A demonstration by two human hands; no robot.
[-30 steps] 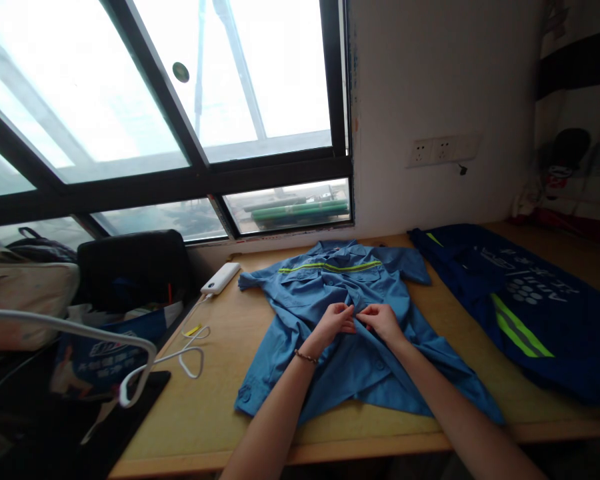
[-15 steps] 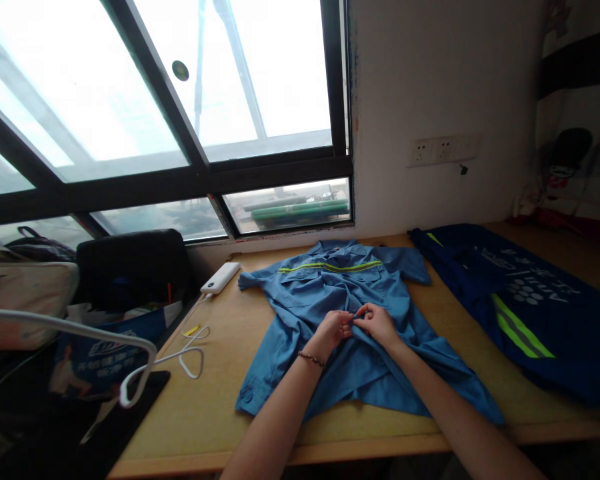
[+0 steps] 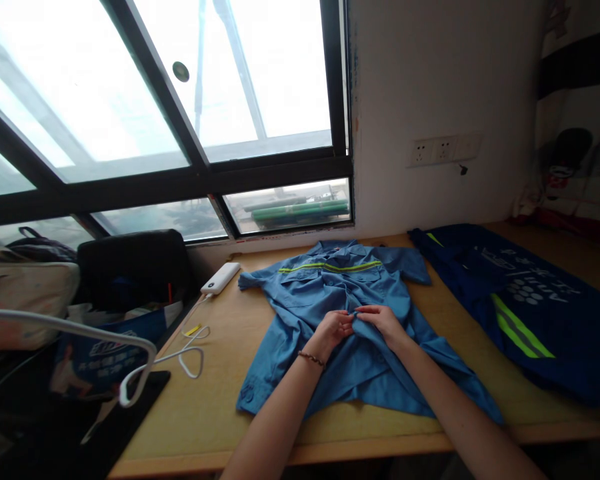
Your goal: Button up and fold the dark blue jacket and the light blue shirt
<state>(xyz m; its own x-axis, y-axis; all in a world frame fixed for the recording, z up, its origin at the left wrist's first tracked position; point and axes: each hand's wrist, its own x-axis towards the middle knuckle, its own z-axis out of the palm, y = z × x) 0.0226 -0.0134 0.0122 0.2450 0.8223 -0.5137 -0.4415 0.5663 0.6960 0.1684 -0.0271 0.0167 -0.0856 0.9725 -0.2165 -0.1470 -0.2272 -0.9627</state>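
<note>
A blue short-sleeved work shirt (image 3: 290, 333) with a yellow-green stripe across the chest lies front up on the wooden table, its collar toward the wall. At the middle of its front opening, my left hand (image 3: 334, 328) pinches the fabric edge; a beaded bracelet circles that wrist. Close against it, my right hand (image 3: 384, 323) grips the other edge of the front between thumb and fingers. The cloth is lifted into a small ridge where the hands meet. Whether a button sits between the fingertips is too small to tell.
Dark blue clothing (image 3: 545, 293) with white print and a reflective strip lies to the right. At the left, a white power bank (image 3: 221, 279) has a white cable (image 3: 193, 350) running off it. Past the table's left edge stand a black chair (image 3: 135, 267) and bags.
My right hand's fingers have straightened and shifted slightly, drawing the shirt's edge up a little. My left hand stays almost in place.
</note>
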